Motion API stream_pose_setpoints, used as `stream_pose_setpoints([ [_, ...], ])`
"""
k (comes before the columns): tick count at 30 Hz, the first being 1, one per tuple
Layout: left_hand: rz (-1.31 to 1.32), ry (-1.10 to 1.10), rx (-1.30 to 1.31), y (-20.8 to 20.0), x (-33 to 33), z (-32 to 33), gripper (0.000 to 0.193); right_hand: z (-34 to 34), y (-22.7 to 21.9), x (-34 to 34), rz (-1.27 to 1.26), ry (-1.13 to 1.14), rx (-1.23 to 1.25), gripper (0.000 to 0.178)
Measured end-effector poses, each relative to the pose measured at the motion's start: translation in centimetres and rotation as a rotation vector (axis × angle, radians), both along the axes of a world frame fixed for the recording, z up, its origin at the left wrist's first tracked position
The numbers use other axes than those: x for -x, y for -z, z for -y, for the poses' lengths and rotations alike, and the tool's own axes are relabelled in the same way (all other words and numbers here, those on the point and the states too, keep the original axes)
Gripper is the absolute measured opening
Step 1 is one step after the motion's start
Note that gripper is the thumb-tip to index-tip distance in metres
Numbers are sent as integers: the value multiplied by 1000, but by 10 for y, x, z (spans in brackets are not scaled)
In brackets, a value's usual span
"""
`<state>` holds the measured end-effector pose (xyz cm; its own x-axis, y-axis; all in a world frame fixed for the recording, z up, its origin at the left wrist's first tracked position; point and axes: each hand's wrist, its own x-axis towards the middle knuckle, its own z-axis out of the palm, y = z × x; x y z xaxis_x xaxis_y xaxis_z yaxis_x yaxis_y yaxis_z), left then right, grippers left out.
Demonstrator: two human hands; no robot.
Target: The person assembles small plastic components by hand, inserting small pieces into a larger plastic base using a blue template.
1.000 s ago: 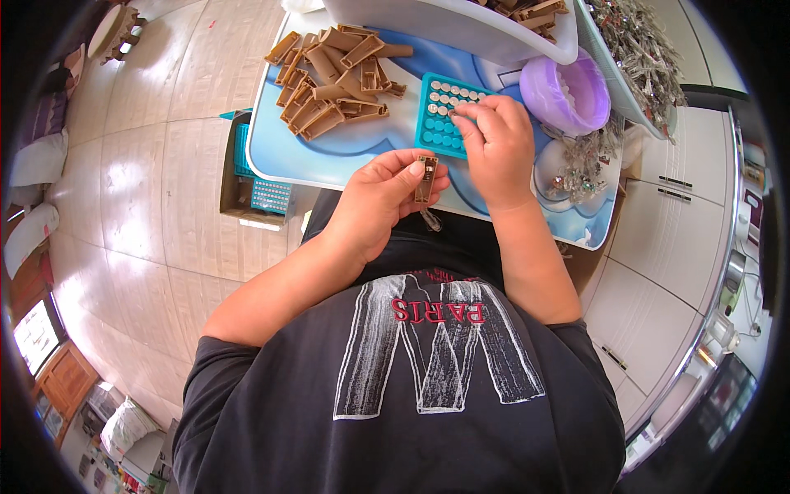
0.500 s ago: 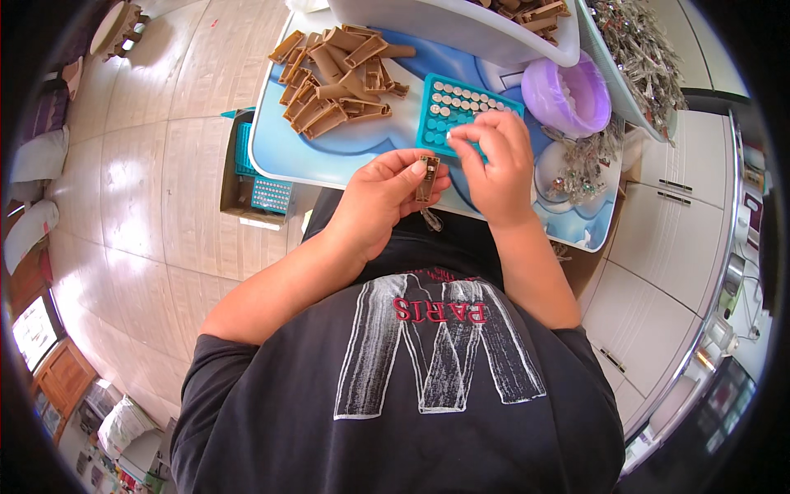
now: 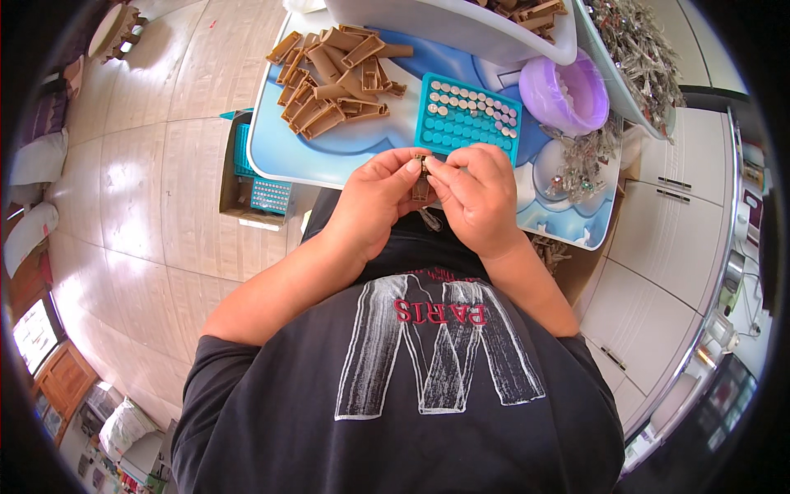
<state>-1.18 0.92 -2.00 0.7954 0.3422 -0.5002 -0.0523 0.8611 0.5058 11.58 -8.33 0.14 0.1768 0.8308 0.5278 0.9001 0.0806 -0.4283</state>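
My left hand [image 3: 374,193] is closed around a small brown plastic casing [image 3: 420,188], its open hollow side facing up. Thumb and fingers of my right hand [image 3: 479,193] are pinched together over the casing's far end, pressing a small silvery disc that their tips mostly hide. Thin wires [image 3: 430,219] hang below the casing. Just beyond my hands lies a teal tray [image 3: 425,115] with rows of round pockets. Silvery discs [image 3: 461,99] fill its far rows, while the nearer pockets show bare teal.
Brown casings [image 3: 337,82] are heaped on the blue-white table [image 3: 276,156] at left. A white bin [image 3: 411,20] with more casings stands behind. To the right are a purple bowl [image 3: 568,103], wired bundles [image 3: 580,169] and a filled basket [image 3: 634,66]. A box [image 3: 234,185] on the floor holds teal trays.
My right hand has moved left and nearer from the teal tray to the casing, carrying a small disc in its fingertips. My left hand keeps its hold in nearly the same place.
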Motion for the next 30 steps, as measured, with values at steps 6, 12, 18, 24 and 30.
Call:
stream_pose_setpoints([
  [6, -51, 23, -38, -9, -1, 0, 23, -22, 7, -34, 58, 179, -56, 18],
  [12, -42, 33, -37, -5, 0, -3, 27, -38, 17, -44, 148, 178, -1, 16],
  [18, -53, 33, -41, -7, 1, -2, 26, -37, 18, -42, 118, 181, 28, 11],
  [24, -40, 32, -41, -7, 0, -2, 26, -33, 11, -41, 121, 146, 73, 12],
  [30, -39, 19, -25, -5, 2, -3, 25, -20, -3, -24, 49, 73, 29, 13],
])
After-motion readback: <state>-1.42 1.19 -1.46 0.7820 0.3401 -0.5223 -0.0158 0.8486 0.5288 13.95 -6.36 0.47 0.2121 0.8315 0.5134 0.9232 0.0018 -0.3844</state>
